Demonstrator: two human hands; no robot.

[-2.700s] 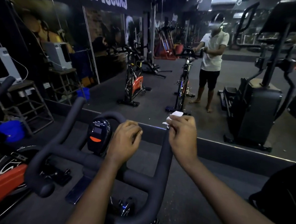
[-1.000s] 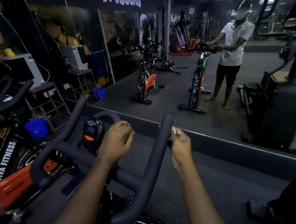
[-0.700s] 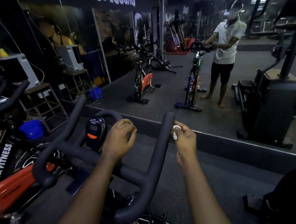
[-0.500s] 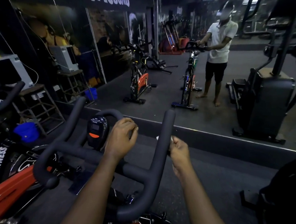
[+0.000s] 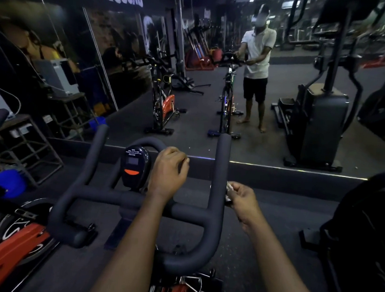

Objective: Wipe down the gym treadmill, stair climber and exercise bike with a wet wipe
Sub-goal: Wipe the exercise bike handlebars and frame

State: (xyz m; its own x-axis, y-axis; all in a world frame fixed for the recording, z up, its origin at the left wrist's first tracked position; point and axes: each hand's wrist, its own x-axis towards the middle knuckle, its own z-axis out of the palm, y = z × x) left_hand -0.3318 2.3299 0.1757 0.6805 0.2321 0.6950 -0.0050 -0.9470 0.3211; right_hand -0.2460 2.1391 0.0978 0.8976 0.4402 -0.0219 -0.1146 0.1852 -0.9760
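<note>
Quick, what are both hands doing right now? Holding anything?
Left hand: closed around the middle loop of the black padded handlebar.
Right hand: pinching a small white wet wipe beside the handlebar's right prong.

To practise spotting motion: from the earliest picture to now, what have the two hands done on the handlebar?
The right hand, pinching the wipe, slid from the tip of the right horn down its outer side. The left hand kept gripping the centre loop.

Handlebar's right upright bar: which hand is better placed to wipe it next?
The right hand. It pinches the wet wipe right beside that bar, while the left hand grips the centre loop and holds no wipe.
</note>
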